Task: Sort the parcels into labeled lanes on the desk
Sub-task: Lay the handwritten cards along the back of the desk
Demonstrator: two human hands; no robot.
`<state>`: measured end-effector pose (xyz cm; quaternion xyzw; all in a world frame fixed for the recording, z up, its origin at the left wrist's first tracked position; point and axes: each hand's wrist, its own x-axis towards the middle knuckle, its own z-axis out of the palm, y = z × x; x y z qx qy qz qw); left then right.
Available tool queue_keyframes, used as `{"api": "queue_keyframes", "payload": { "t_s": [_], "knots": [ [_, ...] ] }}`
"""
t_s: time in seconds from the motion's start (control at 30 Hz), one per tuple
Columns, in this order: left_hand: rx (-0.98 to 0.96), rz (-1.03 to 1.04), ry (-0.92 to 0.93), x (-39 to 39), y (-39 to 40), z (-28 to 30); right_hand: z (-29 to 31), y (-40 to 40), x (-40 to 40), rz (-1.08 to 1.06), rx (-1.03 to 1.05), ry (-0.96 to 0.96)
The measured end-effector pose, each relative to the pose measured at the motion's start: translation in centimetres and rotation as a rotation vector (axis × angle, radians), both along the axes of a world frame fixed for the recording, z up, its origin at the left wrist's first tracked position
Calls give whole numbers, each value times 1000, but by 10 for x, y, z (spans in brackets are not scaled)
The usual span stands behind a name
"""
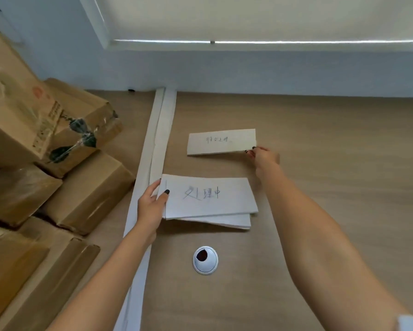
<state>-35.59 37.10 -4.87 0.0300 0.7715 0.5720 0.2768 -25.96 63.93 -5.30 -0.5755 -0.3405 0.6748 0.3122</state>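
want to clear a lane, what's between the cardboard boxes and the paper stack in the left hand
A long white paper strip lies on the desk between the boxes and the stack, head view.

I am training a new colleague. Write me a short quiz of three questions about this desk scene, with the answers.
1. True or false: the left hand holds a cardboard box.
2. What does the right hand touch? A) the far label B) the cable grommet C) the paper strip
3. Fill in: the cardboard boxes are piled to the ___ of the strip.

Key: 1 false, it holds the near stack of label sheets; 2 A; 3 left.
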Motion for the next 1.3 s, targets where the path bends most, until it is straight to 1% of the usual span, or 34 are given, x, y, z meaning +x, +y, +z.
{"api": "queue_keyframes", "payload": {
  "t_s": [0.1,0.17,0.3,0.4,0.47,0.53,0.6,0.67,0.73,0.87,0.93,1.03,1.13,1.2,1.3],
  "knots": [
    [0,13,3,-10,16,-1,-3,10,-7,-10,15,14],
    [6,33,1,-11,25,2,0,9,-8,32,25,31],
    [0,21,28,-2,37,18,19,3,0,151,49,-36],
    [0,-17,53,10,39,39,40,1,28,237,127,-136],
    [18,-27,48,20,34,55,56,-7,56,331,186,-241],
    [28,-28,47,32,26,70,71,-23,88,459,197,-321],
    [34,-30,44,46,16,85,87,-44,123,622,133,-377],
    [41,-25,37,64,4,97,105,-68,154,729,21,-364],
    [60,-20,20,87,-8,107,118,-92,182,732,-31,-286],
    [84,-52,-55,134,-27,114,130,-123,229,660,49,-237],
    [91,-97,-124,150,-32,114,131,-128,248,620,43,-221],
    [92,-179,-181,169,-30,112,128,-123,271,608,-31,-245],
    [75,-167,-173,182,-16,111,122,-108,282,604,-82,-209],
    [81,-141,-182,187,-2,107,116,-94,284,581,-61,-179],
    [116,-86,-224,190,20,96,103,-73,280,486,60,-216]
  ]
}}
